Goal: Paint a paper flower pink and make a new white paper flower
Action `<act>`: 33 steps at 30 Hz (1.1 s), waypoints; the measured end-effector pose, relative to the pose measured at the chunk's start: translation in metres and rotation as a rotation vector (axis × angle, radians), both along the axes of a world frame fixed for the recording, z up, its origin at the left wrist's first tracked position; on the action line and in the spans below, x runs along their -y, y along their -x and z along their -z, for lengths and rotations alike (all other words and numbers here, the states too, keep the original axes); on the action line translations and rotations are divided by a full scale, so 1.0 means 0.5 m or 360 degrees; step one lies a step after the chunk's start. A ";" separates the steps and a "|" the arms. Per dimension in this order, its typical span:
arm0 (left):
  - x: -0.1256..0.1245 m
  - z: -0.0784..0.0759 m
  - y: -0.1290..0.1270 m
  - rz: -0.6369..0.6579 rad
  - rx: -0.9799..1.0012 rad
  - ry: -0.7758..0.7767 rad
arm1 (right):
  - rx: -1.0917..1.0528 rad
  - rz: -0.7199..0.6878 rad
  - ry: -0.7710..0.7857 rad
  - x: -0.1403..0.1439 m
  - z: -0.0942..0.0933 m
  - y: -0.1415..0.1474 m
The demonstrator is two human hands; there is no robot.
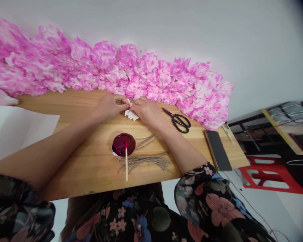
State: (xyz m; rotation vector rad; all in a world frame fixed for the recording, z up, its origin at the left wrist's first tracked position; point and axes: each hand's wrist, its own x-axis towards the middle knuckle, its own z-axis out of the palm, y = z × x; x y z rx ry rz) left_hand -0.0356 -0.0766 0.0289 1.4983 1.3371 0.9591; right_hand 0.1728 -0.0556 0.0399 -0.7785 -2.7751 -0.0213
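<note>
Both my hands meet over the far middle of a wooden board (91, 161). My left hand (111, 107) and my right hand (147, 112) pinch a small folded piece of white paper (131, 114) between their fingertips. A long heap of pink-and-white paper flowers (131, 75) lies just beyond the hands along the board's far edge. Closer to me sits a round dish of dark red dye (123, 144) with a pale stick (126, 163) resting across it.
Black scissors (179, 121) lie right of my right hand. A dark phone (217, 150) rests at the board's right end. Strands of brown twine (146, 159) lie by the dish. White sheet (17, 129) at left. A red stool (270, 174) stands below right.
</note>
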 end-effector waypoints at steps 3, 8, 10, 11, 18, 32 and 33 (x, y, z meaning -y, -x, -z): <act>-0.001 0.000 -0.002 0.0005 0.0037 0.0071 | 0.0041 0.0042 -0.0003 0.004 -0.003 0.002; 0.000 -0.007 -0.002 0.0016 0.0132 0.0070 | 0.0045 0.0080 0.0051 0.004 -0.005 0.002; 0.001 -0.007 -0.001 0.0015 0.0114 0.0030 | 0.0049 0.0095 0.0042 0.003 -0.006 0.002; 0.001 -0.006 0.000 0.0003 0.0102 0.0013 | 0.0048 0.0106 0.0030 0.002 -0.006 0.002; -0.008 0.016 0.009 -0.0165 0.0141 0.0064 | 0.0013 0.0117 0.0036 0.007 -0.011 0.000; -0.003 0.003 0.000 0.0135 0.0273 0.0076 | 0.0015 0.0080 0.0058 0.002 -0.004 -0.003; -0.004 0.004 0.002 0.0171 0.0249 0.0063 | 0.0020 0.0077 0.0061 0.002 -0.004 -0.003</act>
